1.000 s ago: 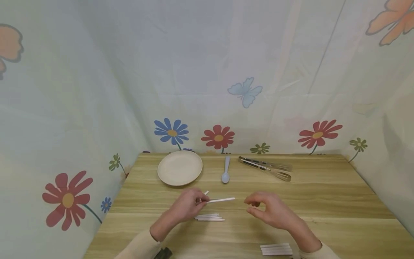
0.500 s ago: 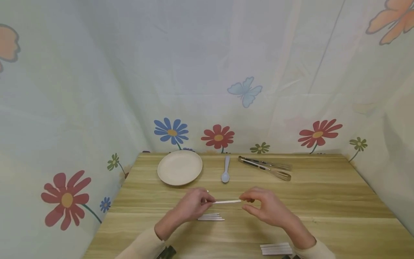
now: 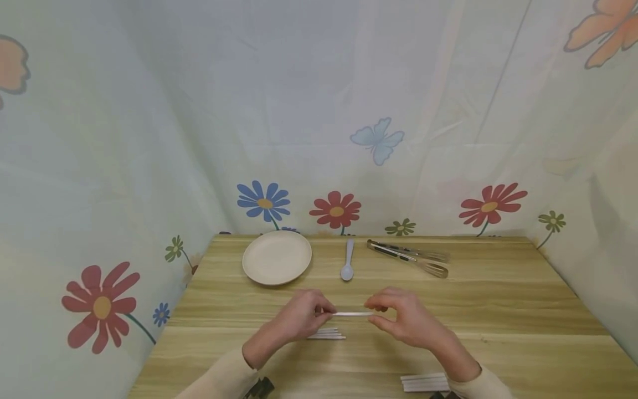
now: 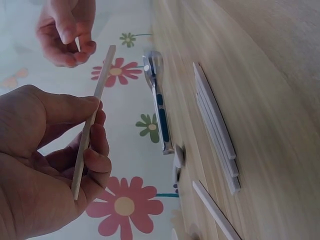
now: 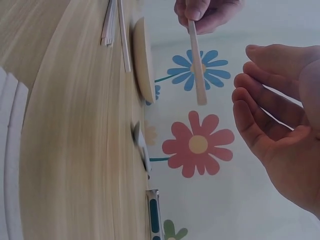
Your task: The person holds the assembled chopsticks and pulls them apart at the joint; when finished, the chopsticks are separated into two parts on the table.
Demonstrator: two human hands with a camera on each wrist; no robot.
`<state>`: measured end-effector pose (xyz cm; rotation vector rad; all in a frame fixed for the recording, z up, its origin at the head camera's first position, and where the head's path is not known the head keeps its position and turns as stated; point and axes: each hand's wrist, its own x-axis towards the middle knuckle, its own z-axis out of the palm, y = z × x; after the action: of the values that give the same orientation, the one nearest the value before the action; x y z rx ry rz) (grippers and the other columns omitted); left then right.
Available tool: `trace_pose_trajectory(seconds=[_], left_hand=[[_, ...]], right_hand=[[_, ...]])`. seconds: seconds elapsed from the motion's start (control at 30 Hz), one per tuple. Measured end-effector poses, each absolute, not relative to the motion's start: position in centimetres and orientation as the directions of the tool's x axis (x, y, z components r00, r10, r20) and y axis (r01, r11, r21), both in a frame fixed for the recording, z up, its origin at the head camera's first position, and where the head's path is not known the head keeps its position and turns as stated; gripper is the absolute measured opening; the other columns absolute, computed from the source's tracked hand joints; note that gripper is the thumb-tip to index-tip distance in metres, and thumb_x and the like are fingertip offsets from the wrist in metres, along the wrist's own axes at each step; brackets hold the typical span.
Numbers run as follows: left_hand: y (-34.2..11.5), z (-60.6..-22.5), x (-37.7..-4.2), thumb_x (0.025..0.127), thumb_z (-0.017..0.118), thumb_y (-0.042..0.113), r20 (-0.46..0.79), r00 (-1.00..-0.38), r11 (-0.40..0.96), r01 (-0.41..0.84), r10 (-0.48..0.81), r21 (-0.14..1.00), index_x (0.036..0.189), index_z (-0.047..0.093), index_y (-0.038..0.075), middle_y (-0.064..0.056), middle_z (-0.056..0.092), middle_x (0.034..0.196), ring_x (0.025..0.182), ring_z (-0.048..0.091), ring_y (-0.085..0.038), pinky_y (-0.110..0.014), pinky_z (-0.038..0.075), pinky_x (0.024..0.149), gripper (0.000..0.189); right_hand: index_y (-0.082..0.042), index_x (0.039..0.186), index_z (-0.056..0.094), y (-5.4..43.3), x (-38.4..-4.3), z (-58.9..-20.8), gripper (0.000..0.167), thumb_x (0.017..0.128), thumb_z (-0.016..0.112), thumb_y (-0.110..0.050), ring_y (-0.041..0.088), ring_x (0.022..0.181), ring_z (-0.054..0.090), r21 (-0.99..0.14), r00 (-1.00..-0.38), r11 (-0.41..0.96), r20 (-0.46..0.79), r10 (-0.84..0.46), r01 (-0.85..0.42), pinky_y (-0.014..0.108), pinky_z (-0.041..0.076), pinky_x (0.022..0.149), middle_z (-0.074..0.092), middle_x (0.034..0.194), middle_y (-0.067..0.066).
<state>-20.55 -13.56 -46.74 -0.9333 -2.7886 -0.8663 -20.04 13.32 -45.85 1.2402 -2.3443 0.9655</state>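
Observation:
My left hand [image 3: 299,315] pinches a thin white stick [image 3: 353,314] between thumb and fingers, holding it above the table. The stick's free end points toward my right hand [image 3: 408,317]. That hand's fingers are loosely bent, and the right wrist view shows a gap between them and the stick [image 5: 197,70]. Below my left hand, several white sticks [image 3: 326,335] lie side by side, partly hidden in the head view. A lone stick [image 4: 215,210] lies apart from them in the left wrist view. Another row of white sticks [image 3: 423,382] lies near my right forearm.
Along the back of the wooden table [image 3: 508,288] are a round beige plate [image 3: 277,258], a pale blue-grey spoon [image 3: 347,263] and metal tongs [image 3: 408,259]. A flowered curtain [image 3: 309,100] hangs behind and at both sides.
My left hand has moved a little to the right with the stick, which now lies more level. My right hand has moved left, toward the stick's free end.

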Motion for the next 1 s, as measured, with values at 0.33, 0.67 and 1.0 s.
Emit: trace_pose_trajectory(seconds=[0.33,0.67,1.0], left_hand=[[-12.7,-46.0,-20.4,0.086,0.073,0.012,0.217,-0.819,0.651,0.558,0.531,0.515,0.095,0.078,0.013,0.009,0.067,0.081,0.068,0.053,0.003,-0.014,0.045,0.059,0.010],[-12.3,-46.0,-20.4,0.085,0.074,0.011,0.262,-0.802,0.629,0.587,0.537,0.509,0.090,0.078,0.011,0.007,0.067,0.079,0.068,0.054,0.003,-0.013,0.044,0.060,0.007],[-11.9,-46.3,-20.1,0.085,0.074,0.012,0.324,-0.763,0.637,0.646,0.560,0.421,0.086,0.076,0.015,0.008,0.065,0.077,0.069,0.052,0.002,-0.012,0.042,0.061,0.004]], right_hand=[[-0.011,0.099,0.071,12.8,-20.1,-46.4,0.015,0.084,0.074,-0.011,0.009,0.081,0.062,-0.425,-0.574,0.393,0.515,-0.636,-0.816,0.026,0.054,0.071,0.070,0.093,-0.001],[-0.013,0.096,0.071,12.3,-20.4,-46.9,0.016,0.082,0.074,-0.005,0.004,0.079,0.061,-0.445,-0.610,0.421,0.512,-0.605,-0.791,0.022,0.054,0.068,0.069,0.090,-0.003],[-0.011,0.095,0.066,11.5,-20.5,-48.3,0.009,0.089,0.067,-0.005,0.005,0.081,0.052,-0.333,-0.577,0.472,0.471,-0.667,-0.816,0.022,0.048,0.068,0.057,0.089,-0.005]])
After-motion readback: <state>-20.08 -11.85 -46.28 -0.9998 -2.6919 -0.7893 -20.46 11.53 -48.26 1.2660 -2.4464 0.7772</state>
